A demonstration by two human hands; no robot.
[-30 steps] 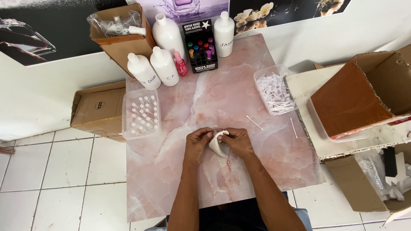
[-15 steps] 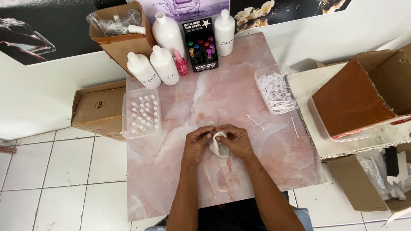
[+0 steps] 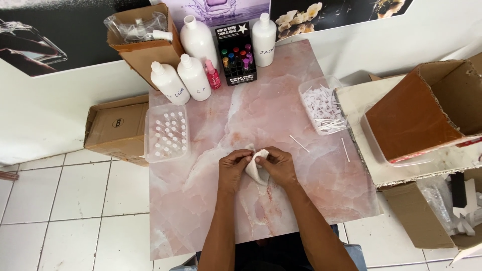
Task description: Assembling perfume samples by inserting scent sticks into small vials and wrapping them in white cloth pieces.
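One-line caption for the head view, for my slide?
Left hand and right hand together grip a crumpled white cloth over a pink marble-patterned tabletop.

We see glossy pink marble-look table [image 3: 281,105], soft white cloth [image 3: 257,170], smooth plastic bottles [image 3: 198,42], matt cardboard boxes [image 3: 113,128].

— What is held in the middle of the pink surface [image 3: 281,95]?
— A small white cloth [image 3: 256,168] is pinched between the left hand [image 3: 234,170] and the right hand [image 3: 278,166].
— What is seen nearby?
— A clear tray of little vials [image 3: 166,133] is set to the left. White bottles [image 3: 182,78] are stood at the back.
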